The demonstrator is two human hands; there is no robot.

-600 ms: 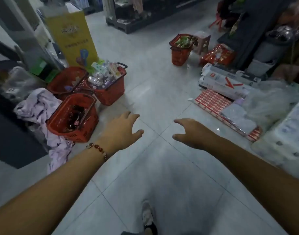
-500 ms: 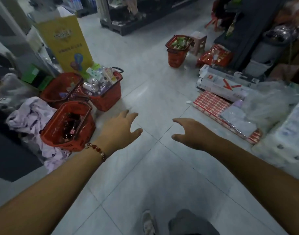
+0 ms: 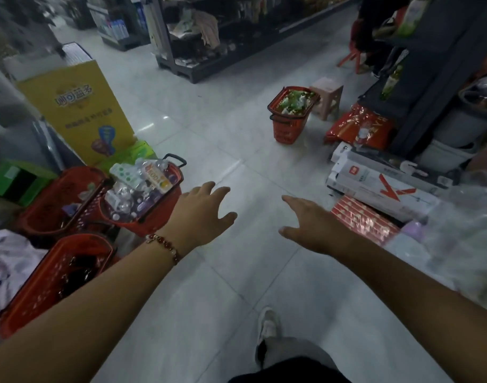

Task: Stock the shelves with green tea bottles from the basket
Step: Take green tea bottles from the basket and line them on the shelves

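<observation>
Red basket [image 3: 290, 121] w/ green bottles [image 3: 293, 102] sits well beyond both hands, L hand [image 3: 202, 214] & R hand [image 3: 310, 223] spread wide, holding nothing.

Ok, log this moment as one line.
phase: walking toward basket of green bottles | left hand: open, empty | right hand: open, empty | basket: on floor by pink stool, not reached

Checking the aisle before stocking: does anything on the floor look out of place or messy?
Yes. Pale cloth lies crumpled on the floor by the left red baskets, and boxes and a red bag are piled loosely on the right. Nothing looks spilled.
</observation>
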